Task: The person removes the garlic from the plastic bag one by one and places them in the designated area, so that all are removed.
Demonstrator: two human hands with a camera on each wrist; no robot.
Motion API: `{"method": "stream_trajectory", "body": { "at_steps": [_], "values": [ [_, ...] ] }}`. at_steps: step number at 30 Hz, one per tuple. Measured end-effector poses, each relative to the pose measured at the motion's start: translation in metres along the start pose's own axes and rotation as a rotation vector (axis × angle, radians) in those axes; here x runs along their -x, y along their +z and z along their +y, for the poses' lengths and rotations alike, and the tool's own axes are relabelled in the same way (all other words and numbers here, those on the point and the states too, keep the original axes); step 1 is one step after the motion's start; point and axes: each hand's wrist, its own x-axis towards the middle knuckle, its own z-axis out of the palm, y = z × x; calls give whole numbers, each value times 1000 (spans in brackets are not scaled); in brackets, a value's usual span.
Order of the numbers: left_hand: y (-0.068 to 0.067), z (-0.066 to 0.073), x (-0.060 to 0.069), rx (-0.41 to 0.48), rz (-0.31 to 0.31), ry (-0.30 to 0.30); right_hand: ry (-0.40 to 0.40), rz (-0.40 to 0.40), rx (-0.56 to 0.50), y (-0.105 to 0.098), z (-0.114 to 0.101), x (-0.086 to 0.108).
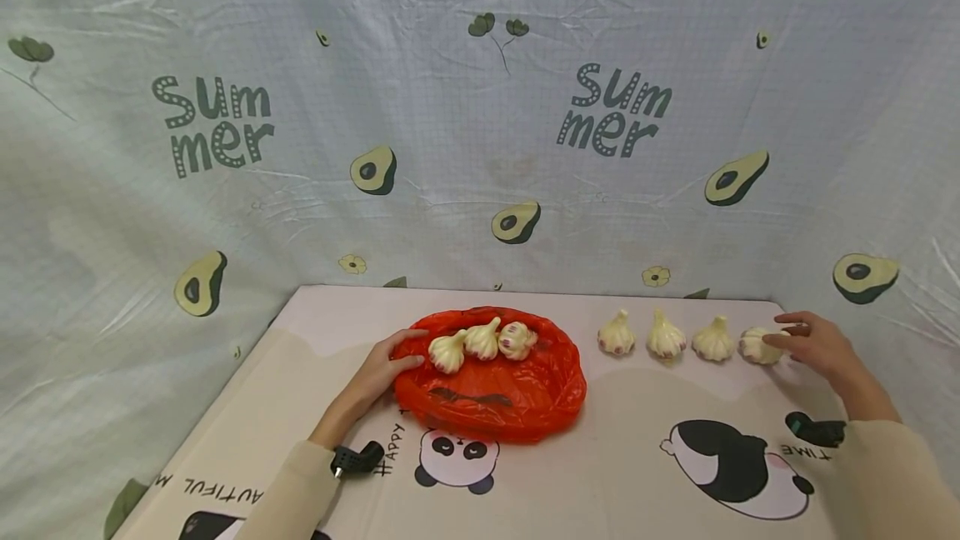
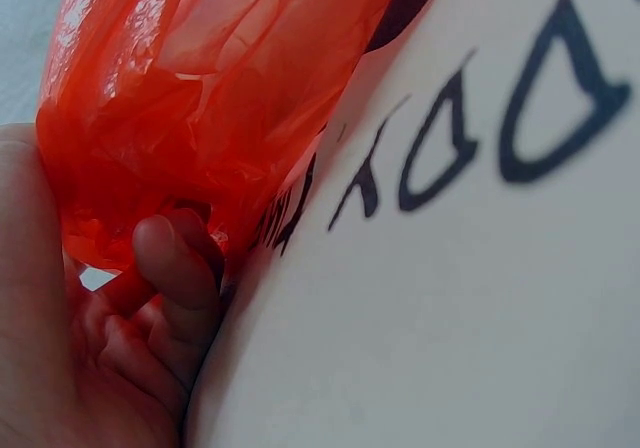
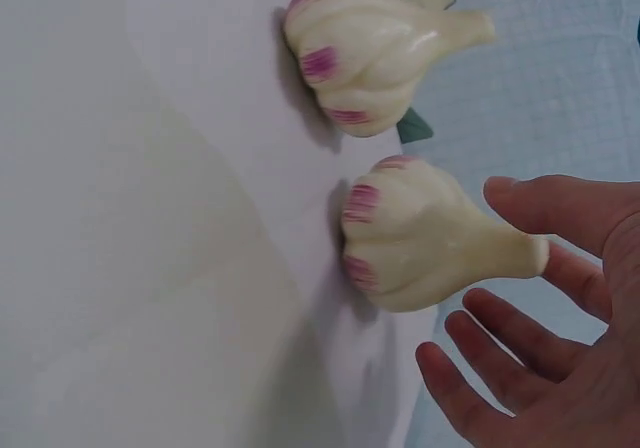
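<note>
A red plastic bag (image 1: pixel 487 419), spread open like a shallow bowl, lies on the table with three garlic bulbs (image 1: pixel 482 340) in its back part. My left hand (image 1: pixel 378 371) holds the bag's left rim; in the left wrist view its fingers (image 2: pixel 175 268) curl at the red plastic (image 2: pixel 200 98). At the right, several more bulbs stand in a row. Around the stem of the rightmost bulb (image 1: pixel 756 346) my right hand (image 1: pixel 821 348) has its fingers spread. The right wrist view shows the thumb (image 3: pixel 550 203) beside that bulb (image 3: pixel 415 238), without a visible grip.
The other bulbs of the row (image 1: pixel 617 333) stand between the bag and my right hand. A light cloth with panda and dog prints covers the table (image 1: pixel 600 473). Behind the table's back edge hangs a curtain (image 1: pixel 442 107) with avocado prints and lettering.
</note>
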Motion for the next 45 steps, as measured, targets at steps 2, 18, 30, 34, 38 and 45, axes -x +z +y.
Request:
{"method": "stream_trajectory", "body": {
  "at_steps": [2, 18, 30, 34, 38, 45],
  "values": [
    [0, 0, 0, 1, -1, 1, -11, 8, 2, -3, -2, 0],
    [-1, -1, 0, -16, 3, 6, -101, 137, 56, -15, -53, 3],
    [0, 0, 1, -20, 11, 9, -263, 175, 83, -11, -117, 10],
    [0, 1, 1, -7, 10, 23, -312, 158, 61, -6, -137, 11],
    [1, 1, 1, -6, 9, 21, -363, 131, 45, 2, -156, 13],
    [0, 0, 1, 5, 8, 13, -449, 86, 18, 19, -191, 13]
  ]
}}
